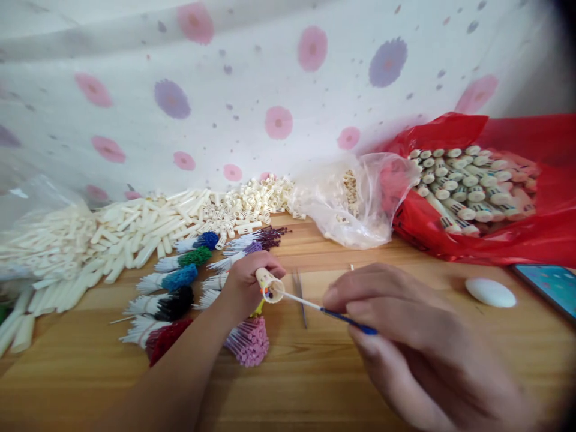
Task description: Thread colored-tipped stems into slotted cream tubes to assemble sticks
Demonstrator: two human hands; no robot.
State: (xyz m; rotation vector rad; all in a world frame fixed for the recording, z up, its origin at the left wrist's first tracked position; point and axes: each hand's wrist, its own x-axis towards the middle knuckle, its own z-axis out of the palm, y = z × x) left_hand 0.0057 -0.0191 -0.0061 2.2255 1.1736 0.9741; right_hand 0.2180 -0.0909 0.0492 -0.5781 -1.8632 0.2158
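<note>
My left hand (249,279) is closed around a short cream plastic tube (270,283), its open mouth turned toward the right. Small coloured bits, orange and dark, show inside that mouth. Between thumb and fingers, my right hand (400,336) pinches a thin white stick with a dark blue end (333,313). The stick's white end reaches the tube's mouth; how deep it goes I cannot tell. Metal tweezers (299,300) lie on the table just beyond the tube. Under and beside my left hand are bundles of white sticks with coloured tips, among them a pink bundle (249,343).
Loose cream tubes (139,231) and short slotted pieces (261,201) are heaped along the back left. A clear plastic bag (319,198) and a red bag (558,192) of filled tubes stand behind. At right lie a white oval object (490,292) and a phone (551,285).
</note>
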